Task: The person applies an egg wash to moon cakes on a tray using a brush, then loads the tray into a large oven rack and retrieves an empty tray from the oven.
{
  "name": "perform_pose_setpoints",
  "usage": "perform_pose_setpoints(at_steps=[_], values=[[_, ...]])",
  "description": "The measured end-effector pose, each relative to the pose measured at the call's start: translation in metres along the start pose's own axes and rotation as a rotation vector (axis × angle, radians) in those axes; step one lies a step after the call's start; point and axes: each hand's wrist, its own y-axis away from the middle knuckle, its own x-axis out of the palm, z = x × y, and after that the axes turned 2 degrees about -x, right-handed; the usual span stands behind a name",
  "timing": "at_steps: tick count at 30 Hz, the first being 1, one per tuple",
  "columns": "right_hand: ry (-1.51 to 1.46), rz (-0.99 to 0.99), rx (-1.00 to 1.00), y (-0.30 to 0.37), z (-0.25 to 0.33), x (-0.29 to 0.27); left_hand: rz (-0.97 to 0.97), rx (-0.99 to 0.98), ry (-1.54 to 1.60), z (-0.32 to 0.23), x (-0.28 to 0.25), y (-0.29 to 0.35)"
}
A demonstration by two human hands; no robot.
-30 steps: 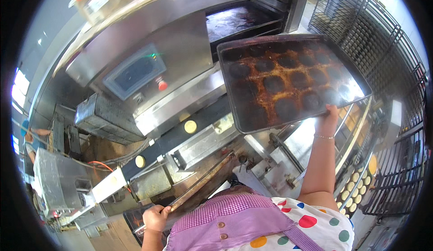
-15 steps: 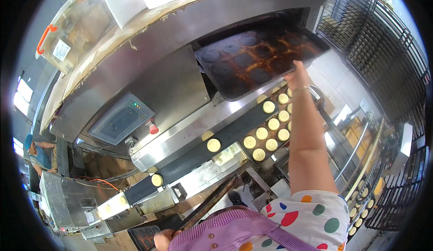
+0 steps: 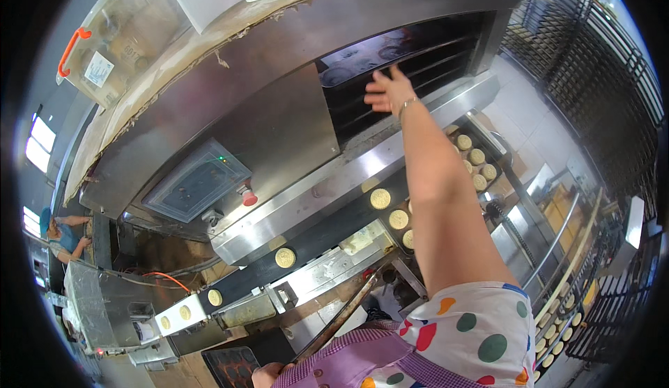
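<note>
My right hand (image 3: pixel 391 94) is stretched out with its fingers spread, just in front of the opening of a steel machine. It holds nothing. Inside the opening lies a dark, stained baking tray (image 3: pixel 354 58), apart from my fingers as far as I can see. At the lower edge my left hand (image 3: pixel 266 375) is closed at the near end of a long brown stick (image 3: pixel 341 313); part of the hand is hidden by my apron. Beside it is another dark tray (image 3: pixel 237 367) with reddish marks. Round pale pastries (image 3: pixel 285 257) sit on a dark conveyor belt (image 3: pixel 317 233).
More pastries stand on a tray (image 3: pixel 496 144) right of the belt, partly behind my right arm. A control screen (image 3: pixel 195 182) and red button (image 3: pixel 249 198) are on the machine. Tall black racks (image 3: pixel 599 74) stand at the right. Another person (image 3: pixel 68 234) works far left.
The baking tray has gone from sticking out of the opening to lying inside it. My right hand has released its edge and moved left. Pastries have advanced rightward along the belt.
</note>
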Motion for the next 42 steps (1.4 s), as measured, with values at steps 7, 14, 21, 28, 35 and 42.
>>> perform_pose_setpoints(at_steps=[7,14,21,28,35,42], values=[[0.116,1.127,0.505,0.288,-0.174,0.037,-0.410,0.582,-0.142,0.007,0.025,-0.027],[-0.504,0.157,0.886,0.507,-0.265,0.095,-0.489,0.937,-0.247,0.015,0.011,-0.002],[-0.677,-0.041,0.775,0.590,-0.204,0.128,-0.480,1.064,-0.241,0.078,-0.026,0.069],[-0.509,-0.112,0.399,0.645,-0.121,0.083,0.246,0.201,1.277,0.163,-0.025,0.054],[-0.263,-0.694,-0.430,0.595,-0.065,0.002,0.836,0.631,1.423,-0.045,-0.008,0.041],[-0.290,-0.825,-0.890,0.456,-0.026,-0.017,0.774,1.077,1.191,-0.269,-0.005,0.021]])
